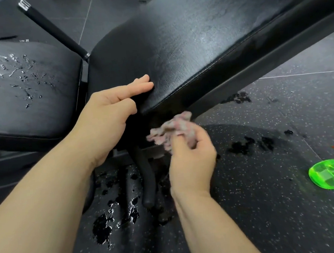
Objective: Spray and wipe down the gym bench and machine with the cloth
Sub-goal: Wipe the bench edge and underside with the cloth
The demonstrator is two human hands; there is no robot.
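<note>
Right hand grip: we are pinching the cloth [174, 129] in our right hand [191, 160], fingers and thumb curled round its bunched folds.
Cloth: it is bulging up and to the left out of that grip, sitting just under the lower edge of the backrest [205, 42], near its bottom corner; we cannot tell whether it is touching the underside.
Right hand pose: we are reaching in from below, the back of the hand facing us, the wrist bending slightly upward.
Left hand grip: our left hand [108, 109] is resting on the backrest's corner, fingers straight and pressed together on the top face, thumb lying against the end edge.
Left arm: it is stretching in from the lower left, crossing in front of the seat [26, 78].
Seat: droplets [16, 73] are standing on its surface.
Frame tube [146, 178]: it is curving down between our two arms.
Floor [270, 208]: wet patches [109, 218] are glistening around the tube's base.
Spray bottle [332, 174]: it is sitting on the floor, well apart to the right of our right hand.
</note>
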